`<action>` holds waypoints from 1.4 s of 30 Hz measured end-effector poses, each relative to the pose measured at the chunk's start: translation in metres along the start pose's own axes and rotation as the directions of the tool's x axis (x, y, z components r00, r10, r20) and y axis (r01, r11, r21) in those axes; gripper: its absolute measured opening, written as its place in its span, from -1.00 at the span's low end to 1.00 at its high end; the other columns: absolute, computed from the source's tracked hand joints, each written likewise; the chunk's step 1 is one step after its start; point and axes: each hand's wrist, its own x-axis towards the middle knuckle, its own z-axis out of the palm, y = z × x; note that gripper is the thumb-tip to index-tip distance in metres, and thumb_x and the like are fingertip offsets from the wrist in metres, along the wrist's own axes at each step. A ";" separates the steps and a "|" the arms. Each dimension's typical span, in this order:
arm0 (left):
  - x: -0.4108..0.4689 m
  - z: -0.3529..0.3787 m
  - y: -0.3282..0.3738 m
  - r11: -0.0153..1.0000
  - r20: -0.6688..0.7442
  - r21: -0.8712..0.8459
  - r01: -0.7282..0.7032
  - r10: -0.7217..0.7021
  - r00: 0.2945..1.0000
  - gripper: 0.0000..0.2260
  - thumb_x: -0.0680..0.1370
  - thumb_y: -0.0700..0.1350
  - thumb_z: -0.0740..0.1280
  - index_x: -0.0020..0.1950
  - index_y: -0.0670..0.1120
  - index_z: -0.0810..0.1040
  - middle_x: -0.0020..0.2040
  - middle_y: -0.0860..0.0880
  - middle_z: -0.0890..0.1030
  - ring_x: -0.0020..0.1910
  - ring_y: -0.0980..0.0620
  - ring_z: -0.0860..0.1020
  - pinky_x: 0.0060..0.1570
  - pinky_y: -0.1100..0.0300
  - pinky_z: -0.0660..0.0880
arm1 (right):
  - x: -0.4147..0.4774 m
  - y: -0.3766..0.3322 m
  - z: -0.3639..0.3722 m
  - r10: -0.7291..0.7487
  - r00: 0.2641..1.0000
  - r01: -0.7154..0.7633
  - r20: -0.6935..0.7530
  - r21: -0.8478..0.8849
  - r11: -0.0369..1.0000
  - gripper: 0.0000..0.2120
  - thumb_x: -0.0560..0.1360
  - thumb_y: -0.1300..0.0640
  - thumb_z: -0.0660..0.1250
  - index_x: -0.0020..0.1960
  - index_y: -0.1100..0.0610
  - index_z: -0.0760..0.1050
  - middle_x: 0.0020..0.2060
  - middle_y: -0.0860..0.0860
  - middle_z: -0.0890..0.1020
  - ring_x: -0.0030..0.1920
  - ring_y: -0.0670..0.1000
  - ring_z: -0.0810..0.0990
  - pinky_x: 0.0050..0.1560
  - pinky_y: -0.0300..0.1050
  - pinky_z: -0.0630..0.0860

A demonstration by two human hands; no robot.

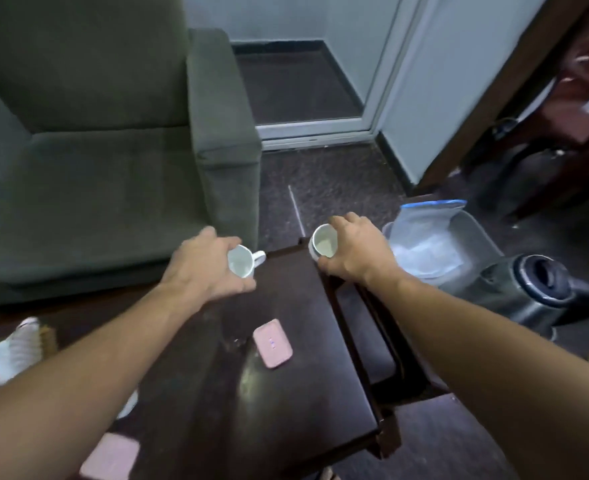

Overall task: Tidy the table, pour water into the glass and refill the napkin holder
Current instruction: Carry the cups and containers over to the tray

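Both arms reach out over the far edge of the dark tabletop [286, 375]. The left hand [203, 265] grips a white cup [243, 263], the right hand [352, 251] another cup [322, 244]. Bare tabletop lies between them; a bin [473, 244] stands just right of the right hand.

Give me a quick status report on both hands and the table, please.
Left hand grips a white mug. Right hand grips another cup. Pink case remains on table.

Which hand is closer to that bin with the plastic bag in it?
The right hand. It grips a white cup just left of the bin. The left hand holds a handled mug farther left, across the dark table.
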 end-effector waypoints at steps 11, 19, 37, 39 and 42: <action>0.056 0.031 0.225 0.907 -0.040 -0.107 -0.406 0.404 0.914 -0.45 0.28 0.30 0.45 0.11 -0.01 0.57 0.06 -0.09 0.49 0.03 -0.21 0.60 0.01 0.02 0.55 | 0.037 0.165 -0.102 0.205 0.969 -0.171 0.139 -0.224 0.959 -0.46 0.22 -0.24 0.45 0.10 0.05 0.65 -0.02 0.09 0.72 0.04 0.20 0.65 0.02 -0.03 0.61; 0.083 0.076 0.300 0.897 0.007 -0.076 -0.436 0.437 0.899 -0.39 0.25 0.24 0.53 0.13 -0.08 0.49 0.08 -0.10 0.54 0.04 -0.17 0.59 -0.06 0.08 0.47 | 0.058 0.252 -0.083 0.243 0.903 -0.110 0.355 -0.354 0.929 -0.39 0.18 -0.29 0.55 0.12 0.02 0.65 -0.07 0.02 0.69 -0.07 0.13 0.65 -0.07 -0.06 0.63; 0.130 0.138 0.350 0.908 0.113 -0.028 -0.418 0.418 0.901 -0.51 0.23 0.25 0.48 0.05 0.03 0.57 -0.09 0.07 0.41 -0.03 -0.06 0.56 -0.05 0.09 0.51 | 0.105 0.328 -0.018 0.009 0.916 0.142 0.401 -0.345 0.928 -0.48 0.29 -0.26 0.46 0.16 -0.04 0.64 -0.07 0.02 0.70 -0.07 0.13 0.69 -0.08 -0.07 0.62; 0.130 0.142 0.355 0.909 0.124 -0.040 -0.415 0.417 0.900 -0.52 0.23 0.26 0.47 0.04 0.04 0.56 -0.08 0.07 0.41 -0.04 -0.06 0.54 -0.12 0.12 0.45 | 0.107 0.332 -0.015 -0.004 0.920 0.145 0.392 -0.332 0.932 -0.49 0.30 -0.26 0.46 0.17 -0.05 0.63 -0.05 0.02 0.70 -0.05 0.13 0.69 -0.06 -0.06 0.62; 0.128 0.147 0.361 0.916 0.121 -0.079 -0.393 0.400 0.908 -0.57 0.22 0.28 0.47 -0.06 0.08 0.50 -0.10 0.06 0.43 -0.13 -0.04 0.49 -0.16 0.15 0.40 | 0.106 0.339 -0.010 -0.029 0.922 0.159 0.385 -0.311 0.937 -0.47 0.33 -0.27 0.48 0.21 -0.04 0.61 0.02 0.02 0.70 0.02 0.12 0.68 -0.03 -0.06 0.59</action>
